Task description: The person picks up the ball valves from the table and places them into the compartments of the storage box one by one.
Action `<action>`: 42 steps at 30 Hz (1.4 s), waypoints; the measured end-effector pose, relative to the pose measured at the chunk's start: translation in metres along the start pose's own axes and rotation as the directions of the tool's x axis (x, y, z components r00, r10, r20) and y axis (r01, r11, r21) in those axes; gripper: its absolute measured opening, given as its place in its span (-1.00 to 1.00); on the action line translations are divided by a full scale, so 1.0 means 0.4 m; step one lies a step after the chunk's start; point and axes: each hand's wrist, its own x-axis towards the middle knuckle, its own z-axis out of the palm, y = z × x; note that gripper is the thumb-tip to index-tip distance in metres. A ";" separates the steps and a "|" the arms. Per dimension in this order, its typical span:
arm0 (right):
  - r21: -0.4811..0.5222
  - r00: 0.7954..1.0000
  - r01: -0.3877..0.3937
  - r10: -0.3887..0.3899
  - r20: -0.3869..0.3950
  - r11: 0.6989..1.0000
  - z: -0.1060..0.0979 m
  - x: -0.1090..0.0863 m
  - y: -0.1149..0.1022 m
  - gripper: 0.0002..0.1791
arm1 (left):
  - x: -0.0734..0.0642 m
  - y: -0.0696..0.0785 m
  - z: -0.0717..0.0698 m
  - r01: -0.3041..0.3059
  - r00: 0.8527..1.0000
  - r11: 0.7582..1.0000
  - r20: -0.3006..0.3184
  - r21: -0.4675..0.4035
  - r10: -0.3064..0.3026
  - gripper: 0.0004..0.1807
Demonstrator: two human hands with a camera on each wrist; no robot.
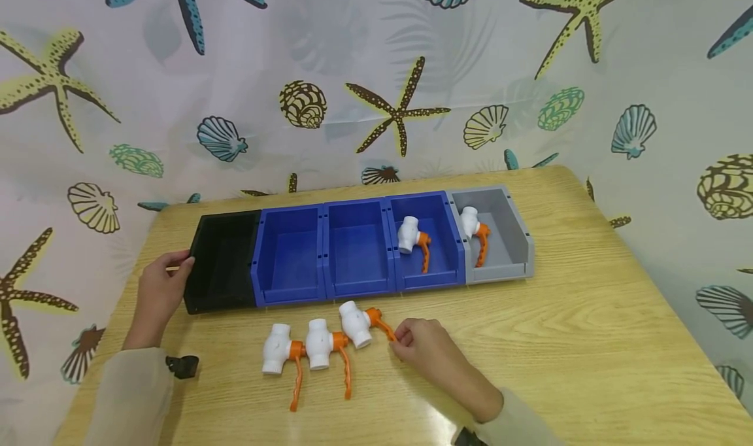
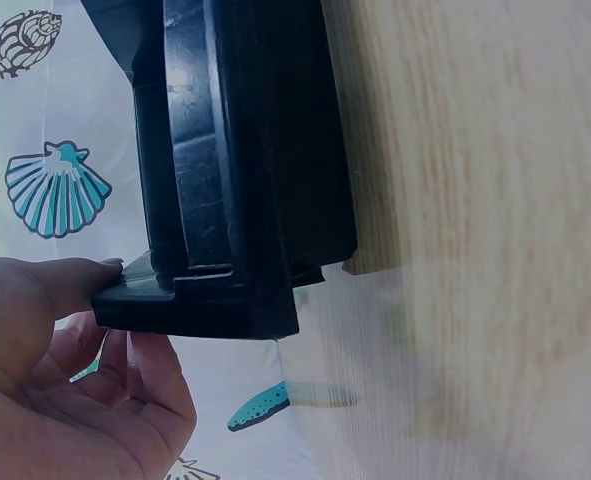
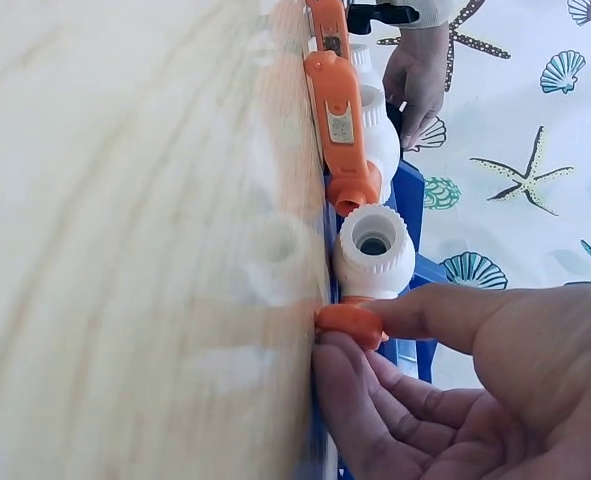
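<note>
My left hand (image 1: 161,291) pinches the left rim of the black bin (image 1: 222,263), thumb on top and fingers beneath, as the left wrist view shows. With thumb and fingers, my right hand (image 1: 432,354) pinches the orange handle of a white ball valve (image 1: 355,324) lying on the table in front of the bins. In the right wrist view that valve (image 3: 375,245) shows its open ribbed end. To its left lie a second ball valve (image 1: 319,344) and a third ball valve (image 1: 278,349), their orange handles pointing toward me.
Three blue bins (image 1: 292,295) stand in a row between the black bin and a grey bin (image 1: 500,273). One ball valve (image 1: 408,235) lies in the rightmost blue bin, another ball valve (image 1: 470,222) in the grey one. A patterned cloth (image 1: 329,40) hangs behind the wooden table (image 1: 600,315).
</note>
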 end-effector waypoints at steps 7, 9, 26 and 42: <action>0.109 0.998 -0.031 0.024 0.066 0.994 -0.001 0.003 0.005 -0.91 | 0.002 0.001 0.000 -0.005 1.000 1.000 0.002 -0.003 0.005 -0.51; 0.157 0.997 -0.044 0.033 0.077 0.987 -0.001 0.003 0.006 -0.91 | 0.002 0.001 0.000 -0.004 1.000 1.000 0.003 -0.002 0.004 -0.50; 0.284 0.997 -0.057 0.040 0.067 0.957 -0.033 -0.018 -0.014 -0.87 | 0.005 -0.003 -0.004 -0.003 1.000 1.000 0.008 -0.006 0.003 -0.49; 0.429 0.987 -0.108 0.149 -0.065 0.897 -0.167 0.045 -0.073 -0.79 | 0.008 -0.008 0.000 0.002 1.000 1.000 0.010 -0.003 -0.002 -0.49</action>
